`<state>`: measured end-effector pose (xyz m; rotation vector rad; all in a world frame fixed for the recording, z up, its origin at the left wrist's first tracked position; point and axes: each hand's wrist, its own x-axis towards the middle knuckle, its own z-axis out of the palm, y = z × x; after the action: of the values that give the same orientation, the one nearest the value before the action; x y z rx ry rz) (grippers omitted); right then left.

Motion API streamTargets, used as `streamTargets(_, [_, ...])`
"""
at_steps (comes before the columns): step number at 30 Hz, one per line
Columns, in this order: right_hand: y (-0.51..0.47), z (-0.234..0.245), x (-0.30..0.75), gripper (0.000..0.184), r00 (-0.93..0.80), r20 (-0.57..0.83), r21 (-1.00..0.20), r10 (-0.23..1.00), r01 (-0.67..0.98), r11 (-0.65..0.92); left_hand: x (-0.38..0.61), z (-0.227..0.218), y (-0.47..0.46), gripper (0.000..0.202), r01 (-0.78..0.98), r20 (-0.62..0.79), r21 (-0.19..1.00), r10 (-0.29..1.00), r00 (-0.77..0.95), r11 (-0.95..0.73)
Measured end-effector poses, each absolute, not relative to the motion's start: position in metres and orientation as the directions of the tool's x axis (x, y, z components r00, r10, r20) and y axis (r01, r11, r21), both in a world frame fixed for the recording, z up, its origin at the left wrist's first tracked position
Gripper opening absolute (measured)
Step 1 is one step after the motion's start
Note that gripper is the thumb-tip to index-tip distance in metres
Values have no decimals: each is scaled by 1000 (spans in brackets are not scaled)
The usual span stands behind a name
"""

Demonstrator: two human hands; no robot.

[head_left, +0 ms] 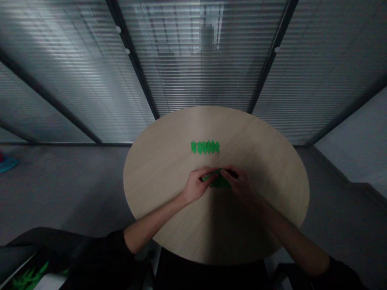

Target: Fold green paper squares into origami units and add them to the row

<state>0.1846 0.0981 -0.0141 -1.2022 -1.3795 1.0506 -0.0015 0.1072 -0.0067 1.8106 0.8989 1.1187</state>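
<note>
My left hand [197,185] and my right hand [238,186] meet above the round pale wood table [169,177]. Between them they pinch a folded green paper piece [219,180], and its shape is partly hidden by my fingers. A thin dark item [232,173] shows past my right fingers, and a dark tip shows at my left fingers; I cannot tell what it is. Farther from me on the tabletop lies a tight row of several green paper pieces [205,147], overlapping edge to edge, beyond reach of neither hand's fingers touching them.
Glass partitions with slatted blinds and dark frames stand behind the table, which has a grey floor around it. At the lower left, a white-edged container [36,280] holds loose green pieces [28,277]. A teal object [7,164] lies on the floor at the far left.
</note>
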Motion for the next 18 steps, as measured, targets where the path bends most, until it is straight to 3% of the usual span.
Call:
streamTargets(8, [101, -16, 187, 30, 32, 104, -982, 994, 159, 98, 3, -7, 104, 38, 47, 152, 983, 928, 342, -178])
streamTargets(18, [100, -14, 186, 30, 76, 134, -976, 988, 183, 119, 1, -10, 107, 25, 71, 173, 976, 932, 318, -205])
